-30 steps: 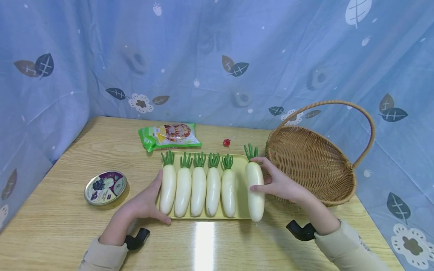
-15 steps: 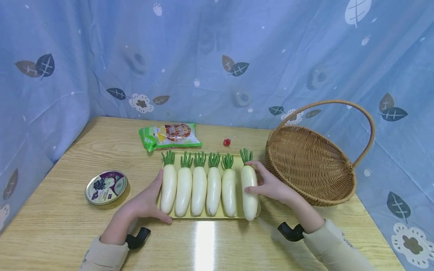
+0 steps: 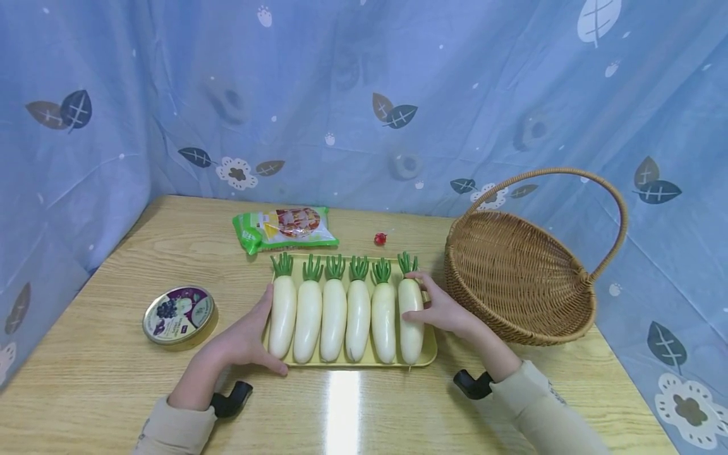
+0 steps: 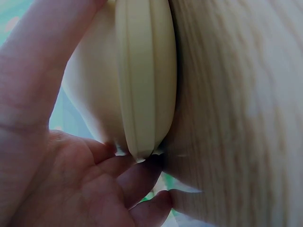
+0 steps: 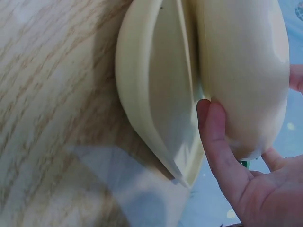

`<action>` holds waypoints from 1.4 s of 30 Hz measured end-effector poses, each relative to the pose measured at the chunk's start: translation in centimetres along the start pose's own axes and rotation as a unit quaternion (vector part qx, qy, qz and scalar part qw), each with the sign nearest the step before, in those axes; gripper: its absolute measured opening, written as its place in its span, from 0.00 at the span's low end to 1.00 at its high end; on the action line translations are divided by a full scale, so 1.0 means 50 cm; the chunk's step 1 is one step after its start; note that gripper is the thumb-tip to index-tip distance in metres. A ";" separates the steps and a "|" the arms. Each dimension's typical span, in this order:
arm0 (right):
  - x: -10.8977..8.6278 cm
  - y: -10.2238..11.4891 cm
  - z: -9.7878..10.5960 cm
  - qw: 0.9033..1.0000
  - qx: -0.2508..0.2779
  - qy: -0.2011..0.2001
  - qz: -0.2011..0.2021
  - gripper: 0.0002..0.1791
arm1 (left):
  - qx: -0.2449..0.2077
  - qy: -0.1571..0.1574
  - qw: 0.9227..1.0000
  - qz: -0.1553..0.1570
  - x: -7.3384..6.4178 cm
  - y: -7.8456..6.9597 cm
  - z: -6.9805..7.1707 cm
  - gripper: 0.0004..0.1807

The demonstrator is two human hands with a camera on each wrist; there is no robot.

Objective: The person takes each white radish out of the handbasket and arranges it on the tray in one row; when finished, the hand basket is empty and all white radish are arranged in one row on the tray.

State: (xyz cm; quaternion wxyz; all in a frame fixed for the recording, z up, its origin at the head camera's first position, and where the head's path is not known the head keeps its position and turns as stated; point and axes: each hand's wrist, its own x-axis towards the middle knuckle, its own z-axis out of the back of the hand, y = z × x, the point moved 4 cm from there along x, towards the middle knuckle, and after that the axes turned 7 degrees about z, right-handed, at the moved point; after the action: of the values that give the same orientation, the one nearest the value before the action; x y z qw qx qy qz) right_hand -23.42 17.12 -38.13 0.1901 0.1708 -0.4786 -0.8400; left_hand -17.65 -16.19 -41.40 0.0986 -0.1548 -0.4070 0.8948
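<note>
A shallow pale-yellow tray (image 3: 429, 357) bears several white radishes (image 3: 334, 322) with green tops, lying side by side in a row. My right hand (image 3: 445, 311) grips the rightmost radish (image 3: 411, 338), thumb and fingers on its two sides, over the tray's right part. In the right wrist view that radish (image 5: 246, 61) is close above the tray edge (image 5: 132, 71); whether it touches the bottom is hidden. My left hand (image 3: 247, 341) holds the tray's left end, thumb near the front corner. The left wrist view shows curled fingers against the tray's side (image 4: 142, 80).
A wicker basket (image 3: 517, 278) with a tall handle stands right of the tray. Behind the tray lie a green food packet (image 3: 287, 229) and a small red item (image 3: 380, 239). A round tin (image 3: 179, 316) sits at left. A blue curtain (image 3: 341, 114) hangs behind the table.
My right hand has carried its radish leftward and down, from the tray's right edge to beside the other radishes. The left hand keeps its place on the tray.
</note>
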 end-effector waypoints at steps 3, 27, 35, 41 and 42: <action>0.007 -0.008 -0.004 1.000 -0.002 0.000 -0.008 0.44 | 0.001 0.001 1.000 0.001 0.001 0.002 -0.001 0.82; 0.023 -0.022 -0.016 0.999 0.033 0.029 -0.012 0.43 | -0.002 0.000 1.000 0.000 -0.003 -0.003 0.000 0.82; 0.024 -0.022 -0.020 0.998 0.047 0.043 -0.009 0.45 | -0.002 0.000 1.000 0.002 -0.003 -0.002 -0.001 0.82; 0.023 -0.020 -0.018 0.999 0.016 0.038 -0.003 0.45 | -0.008 -0.001 1.000 -0.002 -0.002 -0.003 0.002 0.82; 0.023 -0.020 -0.017 0.999 0.007 0.037 -0.002 0.45 | -0.010 0.000 1.000 -0.001 -0.002 -0.003 0.002 0.82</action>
State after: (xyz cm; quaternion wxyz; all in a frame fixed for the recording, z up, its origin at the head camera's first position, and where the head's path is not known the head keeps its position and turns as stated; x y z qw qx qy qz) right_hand -24.18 16.40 -39.52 0.2050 0.2041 -0.4765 -0.8302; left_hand -17.58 -16.17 -41.20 0.0982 -0.1558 -0.4160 0.8905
